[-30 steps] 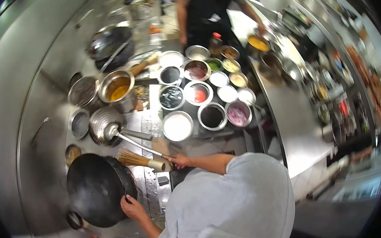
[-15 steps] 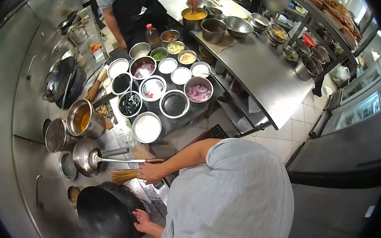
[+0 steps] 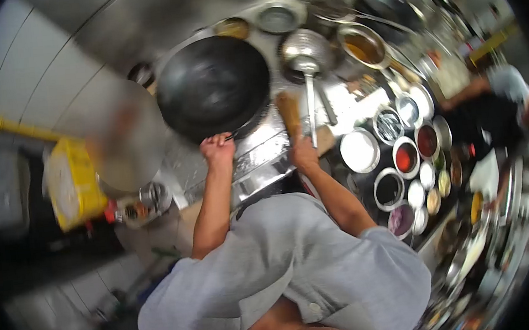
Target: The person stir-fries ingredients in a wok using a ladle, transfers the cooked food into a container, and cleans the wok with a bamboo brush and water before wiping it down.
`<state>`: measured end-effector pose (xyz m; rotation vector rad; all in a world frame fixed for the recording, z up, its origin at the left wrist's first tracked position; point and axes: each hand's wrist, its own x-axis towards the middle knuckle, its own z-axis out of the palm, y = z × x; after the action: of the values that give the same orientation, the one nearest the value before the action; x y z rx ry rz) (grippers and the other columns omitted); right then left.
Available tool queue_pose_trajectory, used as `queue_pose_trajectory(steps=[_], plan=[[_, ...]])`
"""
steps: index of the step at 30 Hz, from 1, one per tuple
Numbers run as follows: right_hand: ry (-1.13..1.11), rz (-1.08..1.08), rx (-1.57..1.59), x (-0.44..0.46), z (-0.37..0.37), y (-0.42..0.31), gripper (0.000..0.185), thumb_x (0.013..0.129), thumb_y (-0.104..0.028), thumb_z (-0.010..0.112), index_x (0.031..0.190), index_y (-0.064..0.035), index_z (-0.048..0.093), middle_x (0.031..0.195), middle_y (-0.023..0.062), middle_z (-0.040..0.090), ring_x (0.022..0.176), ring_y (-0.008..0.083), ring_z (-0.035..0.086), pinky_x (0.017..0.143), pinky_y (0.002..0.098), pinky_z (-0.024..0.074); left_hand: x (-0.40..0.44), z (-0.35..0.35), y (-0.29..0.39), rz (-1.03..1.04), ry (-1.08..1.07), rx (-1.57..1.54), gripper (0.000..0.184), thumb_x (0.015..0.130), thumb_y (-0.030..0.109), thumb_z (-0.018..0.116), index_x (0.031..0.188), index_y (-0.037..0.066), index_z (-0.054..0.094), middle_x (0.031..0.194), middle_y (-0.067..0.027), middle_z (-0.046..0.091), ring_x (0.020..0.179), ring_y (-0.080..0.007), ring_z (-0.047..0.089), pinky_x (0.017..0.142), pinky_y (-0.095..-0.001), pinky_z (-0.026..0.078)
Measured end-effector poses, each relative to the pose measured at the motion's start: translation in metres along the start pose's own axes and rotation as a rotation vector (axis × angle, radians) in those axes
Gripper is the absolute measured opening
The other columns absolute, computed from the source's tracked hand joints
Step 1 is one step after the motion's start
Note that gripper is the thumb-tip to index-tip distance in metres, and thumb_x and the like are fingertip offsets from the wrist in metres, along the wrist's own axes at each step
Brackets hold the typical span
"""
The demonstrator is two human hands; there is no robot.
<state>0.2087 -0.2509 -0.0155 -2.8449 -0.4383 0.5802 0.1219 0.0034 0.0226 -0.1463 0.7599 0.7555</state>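
A large black wok (image 3: 210, 88) sits on the stove with its dark inside showing. My left hand (image 3: 218, 149) is closed at the wok's near edge, on its rim or a small handle there; the fingers hide which. To the right, my right hand (image 3: 303, 154) grips the end of a bamboo wok brush (image 3: 288, 114), whose bristles point away from me, close beside the wok. Just right of the brush lies a long-handled ladle (image 3: 306, 67), its bowl on a perforated strainer (image 3: 315, 41). Motion blurs parts of the view.
Beyond the strainer stands a metal pot of brownish liquid (image 3: 364, 48). Several ingredient bowls, one with white contents (image 3: 359, 150), crowd the right side. A co-worker (image 3: 493, 113) stands behind them. At left is a yellow box (image 3: 76, 184).
My view has swung round toward the wok. My left hand, open beside the wok before, has closed at its edge. The brush remains in my right hand.
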Motion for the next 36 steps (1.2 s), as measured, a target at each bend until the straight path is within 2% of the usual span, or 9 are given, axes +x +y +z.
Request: queue_pose_trajectory(steps=[5,11,16,23,25,29,31,33,36], plan=[[0.296,-0.428,0.385,-0.038,-0.012,0.019,0.093,0.078,-0.01,0.066,0.151,-0.0018,0.008,0.126,0.0339,0.047,0.109,0.0495,0.053,0.09,0.0499,0.047,-0.035,0.024,0.043,-0.02,0.069,0.116,0.027,0.079,0.013,0.038,0.057,0.017,0.024,0.047,0.0001,0.023,0.04,-0.0152,0.021,0.047,-0.0318,0.026],[-0.072,-0.236,0.534,-0.069,-0.002,0.06,0.083,0.079,-0.009,0.065,0.149,-0.0079,0.023,0.136,0.0334,0.041,0.122,0.0493,0.047,0.099,0.0464,0.043,-0.069,0.015,0.056,0.062,0.049,0.244,0.027,0.084,0.015,0.04,0.061,0.016,0.025,0.049,0.0005,0.021,0.04,-0.0144,0.021,0.044,-0.0314,0.023],[-0.1,-0.09,1.023,-0.077,-0.064,0.03,0.071,0.087,-0.017,0.063,0.148,-0.0069,0.029,0.118,0.0174,0.057,0.099,0.0277,0.059,0.093,0.0364,0.0473,-0.112,0.026,0.057,0.163,0.079,0.405,0.025,0.089,0.021,0.043,0.068,0.016,0.03,0.05,0.0008,0.021,0.04,-0.0136,0.021,0.043,-0.0314,0.023],[0.083,-0.546,0.912,0.051,-0.075,-0.049,0.077,0.089,-0.023,0.061,0.153,-0.0114,0.019,0.13,0.018,0.055,0.117,0.0251,0.055,0.073,0.0276,0.0551,-0.156,0.048,0.008,0.417,-0.093,0.702,0.037,0.097,0.022,0.037,0.062,0.013,0.032,0.047,0.0002,0.03,0.036,-0.0137,0.03,0.035,-0.0327,0.025],[-0.221,-0.273,1.113,0.051,-0.1,-0.102,0.078,0.089,-0.025,0.062,0.153,-0.0129,0.019,0.122,0.0192,0.059,0.103,0.0245,0.063,0.07,0.0284,0.0553,-0.168,0.055,-0.007,0.554,-0.136,0.926,0.038,0.098,0.021,0.039,0.062,0.012,0.033,0.048,0.0007,0.029,0.036,-0.0117,0.029,0.036,-0.0306,0.027],[-0.256,-0.487,1.044,0.023,-0.093,-0.145,0.08,0.088,-0.025,0.064,0.153,-0.0176,0.018,0.094,0.0193,0.067,0.065,0.0265,0.064,0.068,0.034,0.0559,-0.133,0.033,-0.029,0.875,-0.288,1.277,0.039,0.099,0.021,0.04,0.062,0.009,0.037,0.049,-0.0002,0.033,0.036,-0.0116,0.033,0.035,-0.0301,0.03],[0.019,-0.829,0.66,-0.008,-0.086,-0.121,0.086,0.084,-0.025,0.064,0.153,-0.02,0.013,0.09,0.0306,0.065,0.077,0.0435,0.066,0.077,0.0494,0.052,-0.138,0.04,-0.033,0.925,-0.198,1.293,0.04,0.1,0.022,0.04,0.063,0.007,0.039,0.049,-0.001,0.036,0.036,-0.0125,0.035,0.035,-0.0314,0.031],[-0.31,-0.652,0.231,-0.024,-0.11,-0.088,0.086,0.083,-0.027,0.064,0.153,-0.0264,0.013,0.094,0.0317,0.065,0.081,0.0477,0.064,0.076,0.05,0.0524,-0.143,0.047,-0.025,0.827,-0.134,1.182,0.04,0.099,0.023,0.041,0.061,0.01,0.037,0.048,0.0008,0.033,0.036,-0.0112,0.033,0.034,-0.0303,0.028],[-0.093,-0.429,-0.164,0.068,-0.082,0.004,0.074,0.085,-0.03,0.063,0.149,-0.0169,0.029,0.083,0.0255,0.067,0.08,0.0399,0.068,0.074,0.0479,0.0536,-0.14,0.058,0.009,0.488,-0.121,0.767,0.036,0.097,0.024,0.043,0.064,0.014,0.035,0.048,0.0024,0.028,0.035,-0.0099,0.027,0.034,-0.0287,0.023]])
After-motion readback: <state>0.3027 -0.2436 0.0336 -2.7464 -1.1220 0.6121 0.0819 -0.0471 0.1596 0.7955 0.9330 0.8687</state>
